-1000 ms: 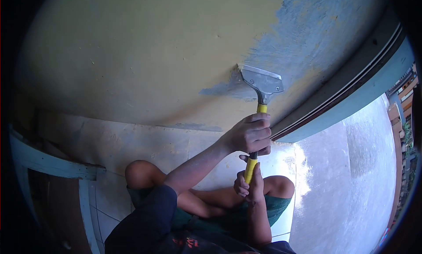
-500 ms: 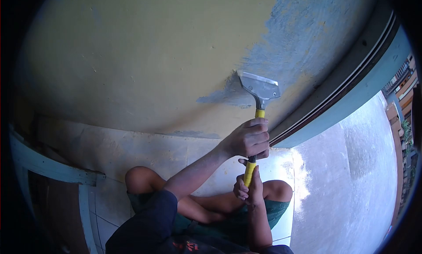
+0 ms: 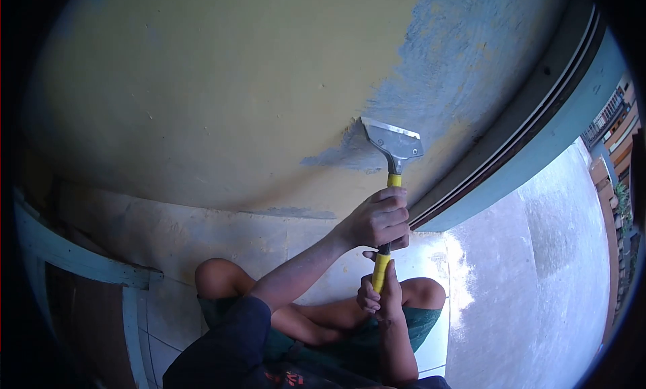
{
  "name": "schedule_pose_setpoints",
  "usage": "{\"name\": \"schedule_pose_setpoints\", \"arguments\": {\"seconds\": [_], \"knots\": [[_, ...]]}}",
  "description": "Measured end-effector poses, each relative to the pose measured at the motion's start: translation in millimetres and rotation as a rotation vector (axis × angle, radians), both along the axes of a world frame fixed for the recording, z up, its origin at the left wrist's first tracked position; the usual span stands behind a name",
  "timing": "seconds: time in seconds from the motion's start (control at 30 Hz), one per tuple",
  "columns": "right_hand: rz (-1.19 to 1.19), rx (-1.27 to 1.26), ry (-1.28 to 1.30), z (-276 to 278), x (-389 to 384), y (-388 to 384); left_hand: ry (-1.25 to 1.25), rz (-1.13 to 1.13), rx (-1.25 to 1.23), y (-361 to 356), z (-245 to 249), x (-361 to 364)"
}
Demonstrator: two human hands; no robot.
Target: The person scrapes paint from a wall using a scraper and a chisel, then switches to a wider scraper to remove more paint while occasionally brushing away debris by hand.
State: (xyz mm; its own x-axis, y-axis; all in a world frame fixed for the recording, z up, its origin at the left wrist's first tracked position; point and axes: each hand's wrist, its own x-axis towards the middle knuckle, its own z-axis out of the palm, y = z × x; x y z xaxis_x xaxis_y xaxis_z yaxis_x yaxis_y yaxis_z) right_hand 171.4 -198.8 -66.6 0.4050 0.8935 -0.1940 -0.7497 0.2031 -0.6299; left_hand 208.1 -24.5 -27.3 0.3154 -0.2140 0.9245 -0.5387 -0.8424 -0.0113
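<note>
Scraper: wide metal scraper (image 3: 390,141), held head-up in front of the wall, handle toward the person; whether the whole edge touches the wall is hard to make out (left corner looks nearest it, dark shadow there).
Hidden handle: middle of the handle (image 3: 394,180) mostly covered by fingers, lower end partly behind the right hand.
Blade head: grey, flared, two screws visible, bright strip along the top edge; yellow sleeves on the handle, black section between.
Left hand: left hand (image 3: 378,219) wrapped around the upper handle, closed grip, fingertips out of sight.
Right hand: right hand (image 3: 385,293) closed on the lower yellow part, thumb along it.
Wall: yellowish wall (image 3: 235,86), rough blue-grey patch (image 3: 464,59) at upper right, smaller smear beside the blade.
Frame: pale-blue frame (image 3: 518,170) curving up on the right, cut off at the dark lens border.
Person: legs crossed, dark green shorts (image 3: 422,330); orange shirt print cropped at the bottom.
Floor: pale floor (image 3: 498,288), glare near the right knee; far right edge too small to sort out.
</note>
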Motion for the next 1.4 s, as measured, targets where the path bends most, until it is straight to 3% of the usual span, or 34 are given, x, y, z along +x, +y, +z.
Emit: {"name": "schedule_pose_setpoints", "arguments": {"seconds": [0.27,0.33,0.53,0.6,0.77,0.87,1.4], "knots": [[-0.017,0.035,-0.050,10.6,-4.3,-0.3,0.001,-0.023,0.002,2.4,15.0,-0.4],[-0.020,-0.015,0.059,6.8,-4.1,-0.4,0.008,-0.037,-0.017,0.5,7.2,0.8],[-0.031,0.050,-0.032,24.2,-5.9,1.7,-0.032,-0.031,0.012,2.3,27.0,0.3],[-0.013,0.004,0.076,20.7,-4.9,-1.0,0.005,-0.044,-0.015,-0.3,18.4,1.7],[-0.028,0.052,-0.005,33.1,-1.2,4.2,-0.034,-0.035,0.023,3.0,39.2,5.2],[-0.013,0.035,0.093,32.5,-3.1,0.1,-0.001,-0.039,0.023,1.6,30.5,5.5],[-0.039,0.088,-0.005,56.1,-0.1,0.5,-0.074,-0.057,0.025,-3.1,60.2,9.4]]}}
